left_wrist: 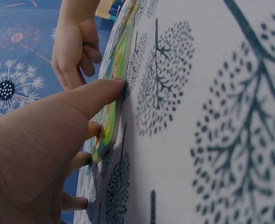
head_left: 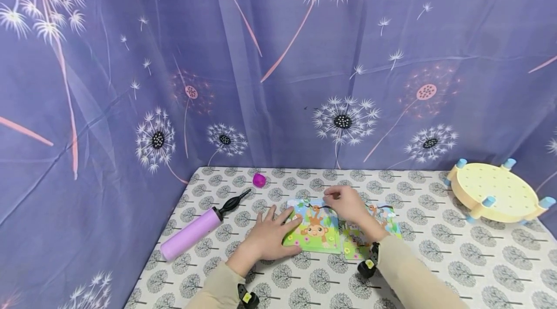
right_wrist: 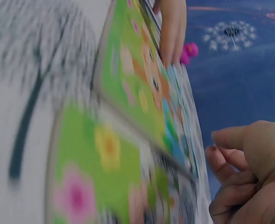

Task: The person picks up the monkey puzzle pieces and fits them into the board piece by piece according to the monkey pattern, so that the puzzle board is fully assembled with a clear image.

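A square monkey picture puzzle lies flat on the tree-print cloth. My left hand rests on its left side with fingers spread, and the thumb lies along the near edge. Over the puzzle's far right corner hovers my right hand. In the right wrist view its index finger is fairly straight, the other fingers are loosely curled, and nothing shows between them. Partly under the right forearm lies a second monkey picture, with green grass and flowers; cloth shows through between its parts. The right wrist view is blurred there.
A lilac hand pump with a black nozzle lies at the left. Near the back edge sits a small magenta object. A pale yellow round stand with blue-tipped legs is upside down at the right. The purple dandelion curtain hangs behind.
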A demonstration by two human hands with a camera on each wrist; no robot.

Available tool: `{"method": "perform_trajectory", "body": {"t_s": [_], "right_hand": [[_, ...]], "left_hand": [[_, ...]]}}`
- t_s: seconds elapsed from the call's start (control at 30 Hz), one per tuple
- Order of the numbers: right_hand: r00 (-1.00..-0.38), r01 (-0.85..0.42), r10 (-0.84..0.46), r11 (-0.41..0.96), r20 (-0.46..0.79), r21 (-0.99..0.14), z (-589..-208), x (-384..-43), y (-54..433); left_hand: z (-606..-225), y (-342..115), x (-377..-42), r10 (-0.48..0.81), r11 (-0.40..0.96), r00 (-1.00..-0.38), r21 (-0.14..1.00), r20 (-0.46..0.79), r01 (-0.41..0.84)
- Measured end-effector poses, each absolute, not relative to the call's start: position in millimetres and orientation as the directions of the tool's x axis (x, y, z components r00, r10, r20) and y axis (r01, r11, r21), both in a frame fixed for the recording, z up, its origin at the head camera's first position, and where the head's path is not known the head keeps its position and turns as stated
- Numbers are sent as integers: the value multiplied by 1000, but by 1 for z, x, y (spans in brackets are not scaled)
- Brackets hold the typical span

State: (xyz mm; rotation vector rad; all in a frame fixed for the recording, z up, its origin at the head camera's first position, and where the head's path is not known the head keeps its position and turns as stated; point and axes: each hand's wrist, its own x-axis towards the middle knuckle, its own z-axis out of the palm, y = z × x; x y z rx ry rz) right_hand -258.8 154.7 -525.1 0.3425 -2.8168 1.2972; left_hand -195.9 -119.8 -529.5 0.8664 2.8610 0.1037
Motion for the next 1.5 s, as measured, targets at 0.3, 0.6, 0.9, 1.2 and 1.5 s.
{"method": "perform_trajectory", "body": {"t_s": [0.3,0.6,0.9,1.2,1.5], "right_hand": [[-984,-172,-156,650,92,-741,-518,-252,219],[-980,-140,-201,702,-5,-698,-518,-239,260],[-980,-90,-184,739,-71,-667,-525,-231,269],[-987,-20,-116,784,-115,-620,-521,-230,266],[-992,-71,-123,771,-38,-633,-524,-227,266]], "left_hand": [[-527,-114,-196,541,840,-831,124,-130,528],[-529,-111,-198,521,852,-845,122,-121,509],[-531,-109,-198,511,858,-852,114,-113,500],[-529,-108,-199,503,862,-856,130,-121,489],[-527,-108,-198,511,859,-851,123,-119,498]]}}
